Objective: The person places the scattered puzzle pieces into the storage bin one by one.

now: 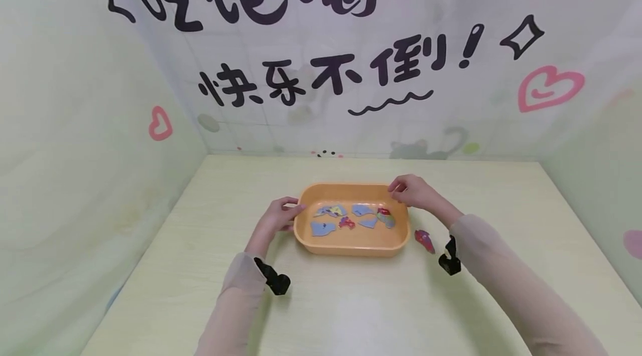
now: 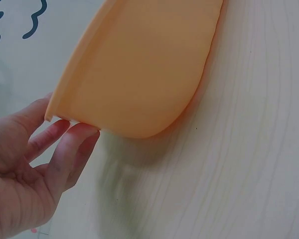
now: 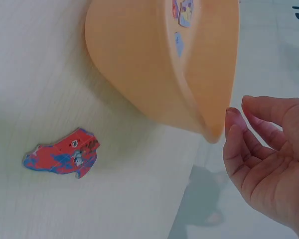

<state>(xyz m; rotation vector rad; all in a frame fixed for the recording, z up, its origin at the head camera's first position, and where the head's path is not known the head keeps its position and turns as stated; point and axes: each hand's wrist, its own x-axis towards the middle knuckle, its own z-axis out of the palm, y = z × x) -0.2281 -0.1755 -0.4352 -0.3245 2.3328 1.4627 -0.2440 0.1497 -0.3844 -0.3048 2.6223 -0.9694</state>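
An orange plastic tray (image 1: 351, 250) with rounded corners holds several flat puzzle pieces, among them a plain blue one (image 1: 322, 228) and a small red one (image 1: 346, 223). At its left end my left hand (image 1: 278, 216) pinches the rim, with the thumb and fingers meeting at the edge in the left wrist view. My right hand (image 3: 269, 159) is beside the tray's far right corner, fingers loosely bent and fingertips close to the rim; whether they touch it is unclear. A red and blue puzzle piece (image 3: 62, 153) lies outside the tray, below the right hand.
The tray is over a pale wood-grain table (image 1: 351, 311). Behind the table hangs a white cloth (image 1: 301, 133) with large black characters, and similar cloths (image 1: 75, 150) close off both sides. A dark wrist-worn device (image 1: 273, 278) shows near each sleeve cuff.
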